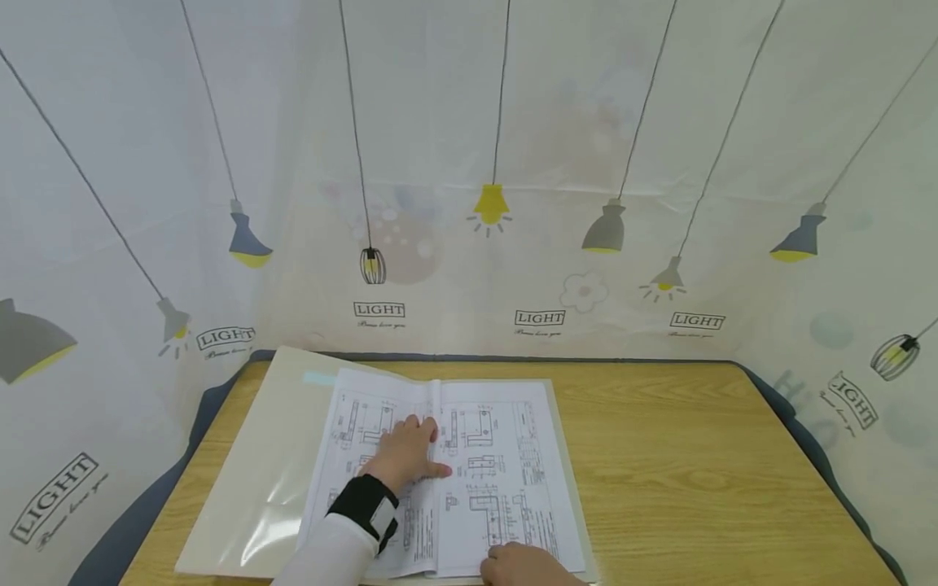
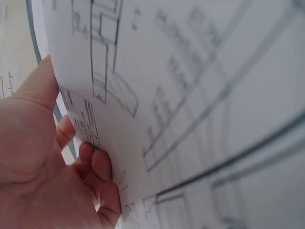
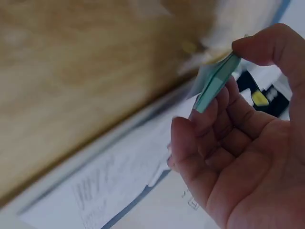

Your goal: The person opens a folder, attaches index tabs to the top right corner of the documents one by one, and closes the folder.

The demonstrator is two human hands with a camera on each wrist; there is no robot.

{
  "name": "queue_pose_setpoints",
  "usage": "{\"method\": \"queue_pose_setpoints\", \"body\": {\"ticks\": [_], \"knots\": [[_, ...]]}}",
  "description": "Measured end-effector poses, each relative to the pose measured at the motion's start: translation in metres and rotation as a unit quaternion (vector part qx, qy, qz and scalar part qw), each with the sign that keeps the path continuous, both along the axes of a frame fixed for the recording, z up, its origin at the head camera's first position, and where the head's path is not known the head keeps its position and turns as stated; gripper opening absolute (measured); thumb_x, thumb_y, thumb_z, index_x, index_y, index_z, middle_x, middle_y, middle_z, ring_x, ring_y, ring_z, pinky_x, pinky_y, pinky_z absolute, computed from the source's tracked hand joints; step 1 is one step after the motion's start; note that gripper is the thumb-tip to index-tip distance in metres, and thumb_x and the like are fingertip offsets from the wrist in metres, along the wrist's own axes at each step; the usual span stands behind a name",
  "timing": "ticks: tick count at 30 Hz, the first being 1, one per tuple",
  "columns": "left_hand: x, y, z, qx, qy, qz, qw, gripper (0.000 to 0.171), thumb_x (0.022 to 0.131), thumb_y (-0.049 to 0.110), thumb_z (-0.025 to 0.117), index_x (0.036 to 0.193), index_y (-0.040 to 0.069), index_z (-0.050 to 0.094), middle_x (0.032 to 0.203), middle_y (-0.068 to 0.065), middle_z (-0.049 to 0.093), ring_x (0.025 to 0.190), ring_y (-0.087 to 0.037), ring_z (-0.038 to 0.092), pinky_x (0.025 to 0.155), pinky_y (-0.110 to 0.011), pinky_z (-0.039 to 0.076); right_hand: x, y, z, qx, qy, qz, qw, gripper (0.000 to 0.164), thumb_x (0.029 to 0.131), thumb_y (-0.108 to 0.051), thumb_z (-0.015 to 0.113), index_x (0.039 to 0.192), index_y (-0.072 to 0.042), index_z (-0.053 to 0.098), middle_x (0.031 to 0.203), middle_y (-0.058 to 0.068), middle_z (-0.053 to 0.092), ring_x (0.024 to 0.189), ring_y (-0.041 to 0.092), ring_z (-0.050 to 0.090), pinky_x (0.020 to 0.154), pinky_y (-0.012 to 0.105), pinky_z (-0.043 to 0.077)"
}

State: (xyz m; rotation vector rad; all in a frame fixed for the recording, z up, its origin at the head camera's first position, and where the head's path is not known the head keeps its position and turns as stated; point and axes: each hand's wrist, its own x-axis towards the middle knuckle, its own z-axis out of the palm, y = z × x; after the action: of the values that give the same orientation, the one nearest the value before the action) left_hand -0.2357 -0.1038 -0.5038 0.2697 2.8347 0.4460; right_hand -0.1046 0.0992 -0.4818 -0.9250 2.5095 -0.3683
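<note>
An open folder (image 1: 256, 488) lies on the table with printed technical drawings (image 1: 538, 480) spread across it. My left hand (image 1: 406, 456) rests on the pages by the middle fold, fingers spread towards the far edge. In the left wrist view the fingertips (image 2: 102, 164) touch the sheet, which fills most of that view. At the lower edge of the right page is my right hand (image 1: 523, 564), partly cut off by the frame. Its thumb and fingers pinch a small flat green piece (image 3: 217, 86); I cannot tell what it is.
The wooden table (image 1: 696, 456) extends to the right of the folder. A pale blue label (image 1: 320, 378) sits near the top of the folder's left cover. Behind the table hangs a light cloth (image 1: 440, 106) printed with lamps. A black band (image 1: 364, 505) circles the left wrist.
</note>
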Motion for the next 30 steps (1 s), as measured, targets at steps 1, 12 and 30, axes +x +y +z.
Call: {"method": "queue_pose_setpoints", "body": {"ticks": [1,12,30], "knots": [[0.001,0.001,-0.001,-0.004,0.006,0.002,1.0,0.053,0.067,0.051,0.079,0.1,0.018,0.053,0.092,-0.003,0.047,0.083,-0.022,0.044,0.078,-0.042,0.04,-0.002,0.002,0.004,-0.011,0.009,0.006,1.0,0.032,0.084,-0.049,0.062,0.073,-0.019,0.065,0.064,-0.014,0.045,0.057,0.0,0.04,0.055,0.016,0.04],[0.026,0.014,0.004,-0.043,0.08,-0.018,0.9958,0.05,0.076,0.039,0.076,0.113,0.01,0.058,0.097,-0.008,0.05,0.085,-0.023,0.043,0.073,-0.04,0.042,-0.02,0.021,0.043,-0.085,0.052,-0.076,0.992,0.024,0.071,-0.02,0.073,0.087,-0.025,0.056,0.088,-0.016,0.048,0.078,0.003,0.044,0.073,0.02,0.042],[0.099,0.008,0.018,0.403,0.045,-0.113,0.9073,0.051,0.076,0.03,0.078,0.123,0.023,0.06,0.099,0.013,0.064,0.09,-0.004,0.061,0.081,-0.032,0.052,-0.024,0.03,0.054,-0.174,0.197,-0.085,0.961,0.02,0.072,-0.02,0.077,0.087,-0.021,0.064,0.088,-0.015,0.053,0.084,0.002,0.047,0.077,0.024,0.048]]}}
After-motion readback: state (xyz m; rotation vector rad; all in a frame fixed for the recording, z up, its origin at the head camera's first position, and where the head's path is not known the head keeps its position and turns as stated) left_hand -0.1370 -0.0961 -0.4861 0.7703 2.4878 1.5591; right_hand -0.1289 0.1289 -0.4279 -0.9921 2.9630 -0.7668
